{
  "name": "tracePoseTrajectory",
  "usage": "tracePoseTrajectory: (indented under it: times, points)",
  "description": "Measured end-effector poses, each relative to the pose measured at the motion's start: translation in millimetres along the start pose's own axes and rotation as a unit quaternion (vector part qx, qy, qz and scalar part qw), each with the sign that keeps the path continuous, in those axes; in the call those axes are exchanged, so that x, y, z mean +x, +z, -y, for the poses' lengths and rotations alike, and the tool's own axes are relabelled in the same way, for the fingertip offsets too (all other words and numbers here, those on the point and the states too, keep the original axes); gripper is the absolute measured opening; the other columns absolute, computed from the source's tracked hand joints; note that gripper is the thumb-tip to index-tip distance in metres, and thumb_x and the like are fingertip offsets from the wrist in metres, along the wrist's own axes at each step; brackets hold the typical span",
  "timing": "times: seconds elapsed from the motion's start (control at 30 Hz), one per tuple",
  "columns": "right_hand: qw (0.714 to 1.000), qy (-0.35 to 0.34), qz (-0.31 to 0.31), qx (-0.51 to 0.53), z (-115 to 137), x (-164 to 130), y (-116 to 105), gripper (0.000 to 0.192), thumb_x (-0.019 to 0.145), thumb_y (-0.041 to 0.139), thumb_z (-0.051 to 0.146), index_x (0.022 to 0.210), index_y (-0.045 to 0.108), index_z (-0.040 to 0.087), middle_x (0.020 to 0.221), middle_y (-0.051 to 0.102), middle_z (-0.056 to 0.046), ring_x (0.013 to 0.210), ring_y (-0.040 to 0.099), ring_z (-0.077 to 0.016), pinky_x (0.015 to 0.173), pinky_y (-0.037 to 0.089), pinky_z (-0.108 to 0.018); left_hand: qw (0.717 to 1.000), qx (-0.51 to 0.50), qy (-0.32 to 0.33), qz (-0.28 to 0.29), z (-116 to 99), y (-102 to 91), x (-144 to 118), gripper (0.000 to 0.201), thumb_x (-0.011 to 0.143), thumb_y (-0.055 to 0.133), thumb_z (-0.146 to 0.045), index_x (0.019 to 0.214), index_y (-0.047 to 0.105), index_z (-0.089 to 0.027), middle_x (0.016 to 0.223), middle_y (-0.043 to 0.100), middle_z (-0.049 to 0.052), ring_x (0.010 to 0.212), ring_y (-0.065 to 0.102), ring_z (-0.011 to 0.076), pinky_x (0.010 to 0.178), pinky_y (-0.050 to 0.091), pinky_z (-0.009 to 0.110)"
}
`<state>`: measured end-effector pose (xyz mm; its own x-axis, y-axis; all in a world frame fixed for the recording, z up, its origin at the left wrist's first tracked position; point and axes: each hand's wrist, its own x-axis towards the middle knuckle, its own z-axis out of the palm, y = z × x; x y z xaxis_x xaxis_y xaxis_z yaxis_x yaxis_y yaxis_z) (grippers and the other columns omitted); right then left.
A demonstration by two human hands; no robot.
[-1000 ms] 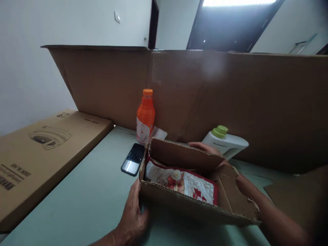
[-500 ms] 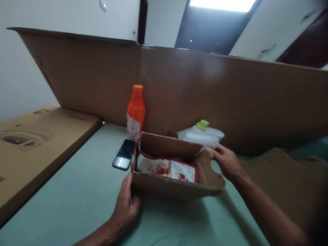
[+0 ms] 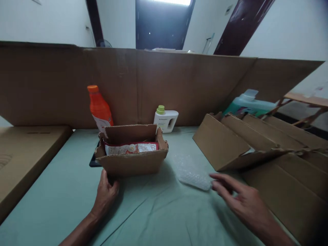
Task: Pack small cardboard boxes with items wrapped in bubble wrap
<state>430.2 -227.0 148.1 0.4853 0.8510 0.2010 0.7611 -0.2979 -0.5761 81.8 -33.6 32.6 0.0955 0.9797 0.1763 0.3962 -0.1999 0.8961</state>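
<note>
My left hand (image 3: 105,191) grips the lower left corner of a small open cardboard box (image 3: 133,165); some of its fingers are hidden. Inside the box lies a red and white printed packet (image 3: 132,148). My right hand (image 3: 243,200) is open, thumb and fingers apart, with the fingertips at the right edge of a piece of bubble wrap (image 3: 193,174) on the green cloth. Whether they touch it is hard to tell. Behind the box stand an orange bottle (image 3: 99,106), leaning in view, and a white bottle with a green cap (image 3: 166,119).
A dark phone (image 3: 94,160) is partly covered by the box. A flat carton (image 3: 33,147) lies at left. On the right sit a divided cardboard box (image 3: 225,141) and a teal jug (image 3: 246,104). A tall cardboard panel (image 3: 164,82) closes off the back.
My right hand has left the box's right end and moved right and nearer. The bubble wrap, earlier behind the box, now lies to its right. The view has turned right.
</note>
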Motion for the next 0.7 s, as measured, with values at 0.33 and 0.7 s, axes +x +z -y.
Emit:
tracePoseTrajectory:
  times: [0.33, 0.7]
  points:
    - [0.951, -0.09, 0.202, 0.216, 56, 74, 142, 0.045, 0.074, 0.064, 0.036, 0.114, 0.062, 0.016, 0.099, 0.075, -0.011, 0.08, 0.068, -0.0259, 0.066, 0.056, -0.034, 1.0, -0.004, 0.006, 0.029, -1, -8.6, -17, 0.051, 0.078, 0.056, -0.033, 0.126, 0.052, -0.015, 0.102, 0.064, 0.008, 0.074, 0.057, 0.0188, 0.063, 0.047, 0.029]
    - [0.976, -0.055, 0.146, 0.154, 57, 107, 134, 0.049, 0.074, 0.063, 0.042, 0.114, 0.063, 0.014, 0.101, 0.075, -0.014, 0.08, 0.069, -0.0269, 0.072, 0.056, -0.039, 0.994, -0.045, 0.04, 0.091, -23, 1.3, 41, 0.079, 0.08, 0.054, -0.031, 0.152, 0.031, -0.01, 0.147, 0.05, 0.019, 0.136, 0.048, 0.031, 0.113, 0.038, 0.047]
